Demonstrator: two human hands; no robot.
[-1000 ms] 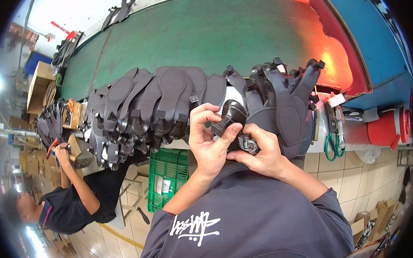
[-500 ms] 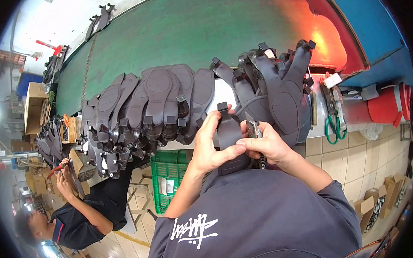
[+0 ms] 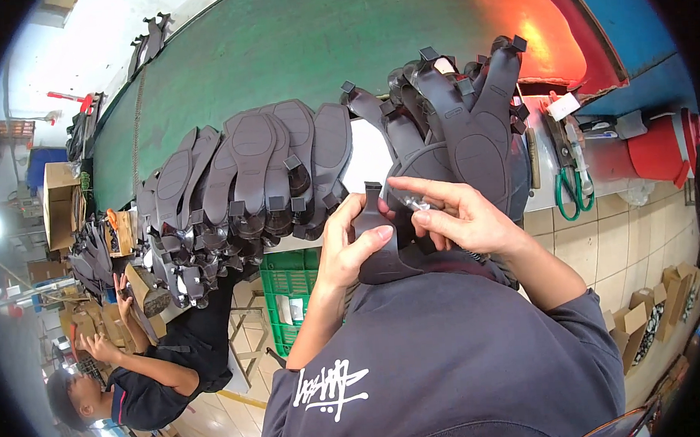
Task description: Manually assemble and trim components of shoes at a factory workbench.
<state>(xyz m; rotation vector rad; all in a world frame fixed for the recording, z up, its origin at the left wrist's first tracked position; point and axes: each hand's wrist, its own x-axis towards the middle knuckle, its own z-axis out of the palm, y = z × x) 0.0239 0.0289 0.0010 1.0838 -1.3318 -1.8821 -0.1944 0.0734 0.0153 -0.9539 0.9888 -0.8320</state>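
Observation:
My left hand (image 3: 353, 244) grips a dark grey shoe upper piece (image 3: 385, 244) by its left side, thumb pressed on its face. My right hand (image 3: 454, 215) holds the same piece from the right and pinches a small clear plastic bit (image 3: 418, 205) between its fingertips. A pile of like pieces with strap tabs (image 3: 460, 122) lies just beyond my hands on the white bench (image 3: 372, 158). A long overlapping row of dark pieces (image 3: 256, 172) runs leftward along the bench edge.
A green conveyor belt (image 3: 278, 56) runs behind the bench, with an orange-lit tunnel (image 3: 558, 29) at right. Green-handled scissors (image 3: 572, 187) and a red container (image 3: 661, 151) sit right. A green crate (image 3: 290, 281) stands below. A seated co-worker (image 3: 148, 371) works at lower left.
The dark piece has come down from the pile toward my chest. My right hand's fingers have opened out over it, now pinching a small clear bit.

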